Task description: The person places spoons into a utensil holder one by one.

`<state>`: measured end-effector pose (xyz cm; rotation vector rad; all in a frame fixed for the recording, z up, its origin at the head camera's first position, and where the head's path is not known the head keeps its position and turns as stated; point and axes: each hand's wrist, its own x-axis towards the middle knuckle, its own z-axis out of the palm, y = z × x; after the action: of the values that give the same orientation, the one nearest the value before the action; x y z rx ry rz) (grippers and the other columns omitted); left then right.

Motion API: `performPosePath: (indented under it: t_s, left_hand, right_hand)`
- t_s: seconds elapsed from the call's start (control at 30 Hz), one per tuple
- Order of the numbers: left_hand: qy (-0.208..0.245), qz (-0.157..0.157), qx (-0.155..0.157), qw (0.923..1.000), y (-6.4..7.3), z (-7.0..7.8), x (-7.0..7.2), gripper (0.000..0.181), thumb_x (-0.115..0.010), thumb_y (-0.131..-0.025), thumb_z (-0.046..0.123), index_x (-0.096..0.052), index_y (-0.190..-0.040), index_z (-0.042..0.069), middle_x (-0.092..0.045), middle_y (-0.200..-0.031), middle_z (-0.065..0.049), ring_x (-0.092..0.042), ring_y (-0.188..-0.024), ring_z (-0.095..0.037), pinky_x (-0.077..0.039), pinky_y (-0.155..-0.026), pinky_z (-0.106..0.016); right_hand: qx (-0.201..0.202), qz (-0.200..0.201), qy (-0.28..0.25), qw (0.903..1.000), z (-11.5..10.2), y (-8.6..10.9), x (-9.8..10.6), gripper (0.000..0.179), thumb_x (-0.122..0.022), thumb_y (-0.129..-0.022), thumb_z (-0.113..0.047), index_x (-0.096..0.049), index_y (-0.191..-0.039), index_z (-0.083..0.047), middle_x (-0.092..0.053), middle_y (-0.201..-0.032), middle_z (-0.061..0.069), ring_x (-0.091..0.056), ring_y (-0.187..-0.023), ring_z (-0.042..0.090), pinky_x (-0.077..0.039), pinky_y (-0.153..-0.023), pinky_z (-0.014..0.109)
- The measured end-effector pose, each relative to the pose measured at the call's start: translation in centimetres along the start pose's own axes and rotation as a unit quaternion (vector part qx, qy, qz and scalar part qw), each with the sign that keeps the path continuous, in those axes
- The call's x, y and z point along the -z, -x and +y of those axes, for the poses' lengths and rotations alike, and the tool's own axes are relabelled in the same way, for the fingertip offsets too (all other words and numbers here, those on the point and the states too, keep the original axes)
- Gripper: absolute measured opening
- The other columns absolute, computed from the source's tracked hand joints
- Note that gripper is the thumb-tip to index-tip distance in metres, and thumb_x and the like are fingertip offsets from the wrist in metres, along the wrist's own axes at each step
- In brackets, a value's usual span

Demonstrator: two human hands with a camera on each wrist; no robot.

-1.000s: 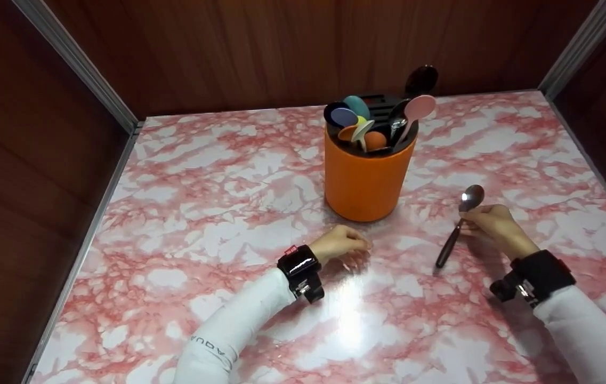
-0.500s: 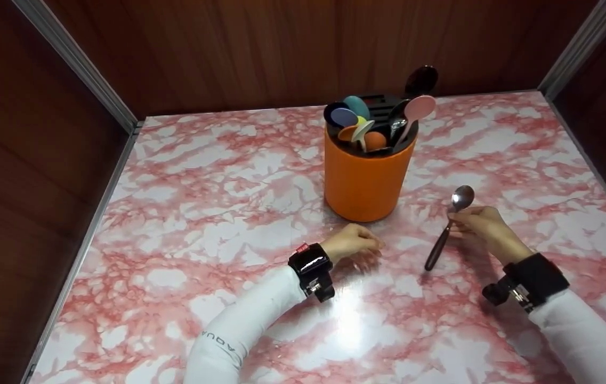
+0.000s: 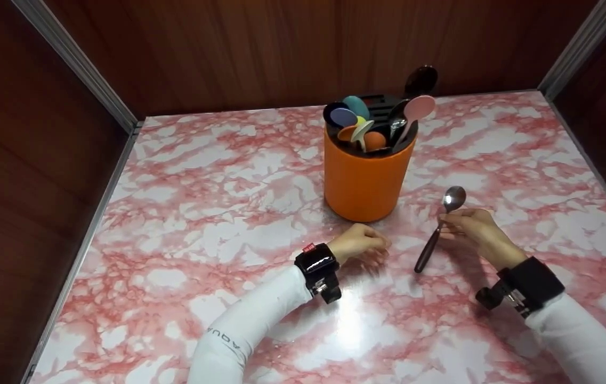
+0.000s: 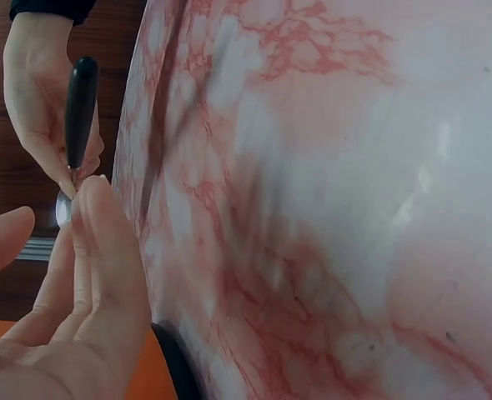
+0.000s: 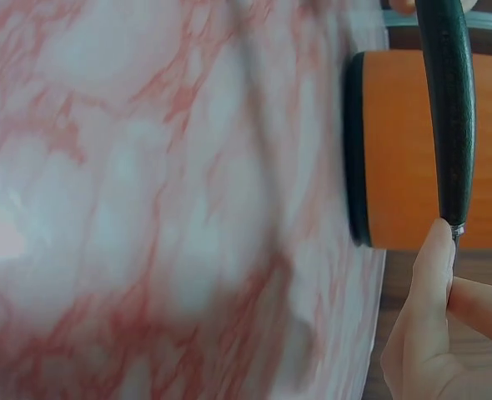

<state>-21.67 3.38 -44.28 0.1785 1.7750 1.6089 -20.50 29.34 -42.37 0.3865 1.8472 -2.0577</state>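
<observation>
My right hand (image 3: 476, 232) pinches a metal spoon (image 3: 454, 198) at its neck, between thumb and fingers. The spoon's bowl points away from me, and its dark handle (image 3: 427, 253) slants down toward the near left. In the right wrist view the handle (image 5: 450, 108) stands out above the fingertips (image 5: 436, 242). My left hand (image 3: 360, 244) hovers above the table to the left of the spoon, in front of the orange holder, with nothing in it. Its fingers (image 4: 104, 242) are relaxed, thumb apart, in the left wrist view. A gap separates them from the spoon in the head view.
An orange utensil holder (image 3: 364, 184) with a black insert stands behind the hands. Several spoons fill it, among them a pink one (image 3: 419, 108), a teal one (image 3: 356, 106) and a tall dark one (image 3: 421, 80). Wooden panels (image 3: 292, 53) enclose the marbled table (image 3: 201, 224).
The right hand has carried the spoon leftward, toward the left hand. The left hand has shifted a little to the right. The holder has stayed in place.
</observation>
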Motion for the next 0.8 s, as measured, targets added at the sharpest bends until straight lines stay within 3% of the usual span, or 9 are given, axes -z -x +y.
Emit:
performPosePath:
  t_s: [0.33, 0.8]
  left_hand:
    - [0.057, -0.004, 0.007, 0.9983, -0.3, 0.3, -1.1, 0.027, -0.058, -0.096, 0.001, -0.059, -0.115, -0.016, -0.061, -0.106, -0.036, -0.061, -0.059, -0.014, -0.061, -0.07, -0.03]
    - [0.092, -0.013, 0.009, 0.9956, 0.1, 1.0, -2.0, 0.022, -0.059, -0.091, -0.008, -0.061, -0.111, -0.017, -0.066, -0.1, -0.031, -0.068, -0.073, -0.024, -0.06, -0.078, -0.038]
  right_hand:
    - [0.01, -0.014, -0.008, 0.9998, -0.3, 0.5, -1.3, 0.006, -0.058, -0.097, -0.005, -0.057, -0.097, 0.001, -0.061, -0.088, 0.004, -0.064, -0.077, 0.011, -0.057, -0.081, 0.025]
    - [0.05, -0.029, -0.036, 0.9977, -0.4, 1.1, -2.5, 0.006, -0.056, -0.097, -0.002, -0.058, -0.093, 0.002, -0.058, -0.088, 0.006, -0.065, -0.079, 0.012, -0.057, -0.084, 0.028]
